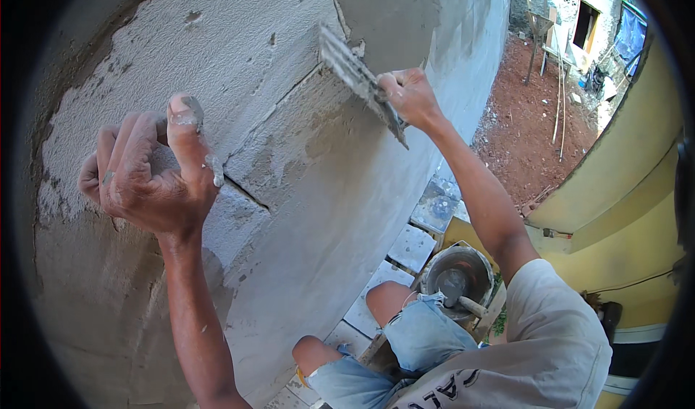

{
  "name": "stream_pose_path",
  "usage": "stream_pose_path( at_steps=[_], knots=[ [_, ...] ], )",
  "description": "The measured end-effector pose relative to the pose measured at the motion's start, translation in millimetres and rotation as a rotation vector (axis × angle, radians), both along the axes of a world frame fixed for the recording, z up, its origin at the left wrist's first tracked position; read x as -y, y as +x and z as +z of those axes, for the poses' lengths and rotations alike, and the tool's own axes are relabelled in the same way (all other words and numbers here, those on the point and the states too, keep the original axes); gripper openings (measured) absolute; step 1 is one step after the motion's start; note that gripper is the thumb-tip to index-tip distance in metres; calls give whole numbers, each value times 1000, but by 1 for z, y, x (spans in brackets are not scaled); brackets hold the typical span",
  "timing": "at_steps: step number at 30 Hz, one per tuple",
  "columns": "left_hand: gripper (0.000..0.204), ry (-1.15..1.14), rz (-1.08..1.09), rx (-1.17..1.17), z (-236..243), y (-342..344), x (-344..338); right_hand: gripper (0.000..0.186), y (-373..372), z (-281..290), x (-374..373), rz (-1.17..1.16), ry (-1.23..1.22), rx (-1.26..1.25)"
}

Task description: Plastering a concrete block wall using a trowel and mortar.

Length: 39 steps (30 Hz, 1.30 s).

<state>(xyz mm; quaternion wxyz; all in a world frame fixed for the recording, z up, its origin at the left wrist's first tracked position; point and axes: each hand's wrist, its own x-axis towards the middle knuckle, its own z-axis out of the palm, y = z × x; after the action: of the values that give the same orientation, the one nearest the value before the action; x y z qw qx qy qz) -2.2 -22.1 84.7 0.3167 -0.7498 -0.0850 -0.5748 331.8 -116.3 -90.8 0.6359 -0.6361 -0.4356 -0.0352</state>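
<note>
My right hand [413,98] is closed on the handle of a plastering trowel [355,74]. Its long flat blade is smeared with grey mortar and tilts against or just off the wall; I cannot tell which. At the left, my left hand [148,170] is raised before the wall with nothing visible in it. The fingers are loosely bent and the thumb stands apart, wet mortar on its tip and base. Pale, rough blocks [210,40] show in the wall [318,184], with dark joints between them. Smooth grey plaster surrounds this bare patch.
A bucket [434,271] with grey mortar and a handled tool [472,306] in it stands beside my knees. Light blocks [411,247] line the wall's foot. A yellow wall [622,213] rises at the right; red soil [536,112] and poles [561,112] lie beyond.
</note>
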Motion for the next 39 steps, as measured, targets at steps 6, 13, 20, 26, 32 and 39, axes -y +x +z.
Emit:
stream_pose_path(
  at_steps=[6,13,20,26,32,39],
  knots=[
    [15,-92,53,39,-3,0,-10,34,-121,-101,35,167,-150,-131],
    [13,-510,-528,-252,-80,-51,39,32,-162,-191,110,286,277,-953],
    [12,-1423,-316,-170,-303,-99,76,28,-165,-181,141,304,279,-1331],
    [39,-2564,-772,160,-426,-84,136,30,-180,-196,137,217,162,-1165],
    [60,-2783,-2197,104,-409,-5,161,30,-188,-176,147,273,-281,-953],
    [48,-3260,-1720,588,-449,11,156,46,-161,-196,202,253,-630,-482]
  ],
)
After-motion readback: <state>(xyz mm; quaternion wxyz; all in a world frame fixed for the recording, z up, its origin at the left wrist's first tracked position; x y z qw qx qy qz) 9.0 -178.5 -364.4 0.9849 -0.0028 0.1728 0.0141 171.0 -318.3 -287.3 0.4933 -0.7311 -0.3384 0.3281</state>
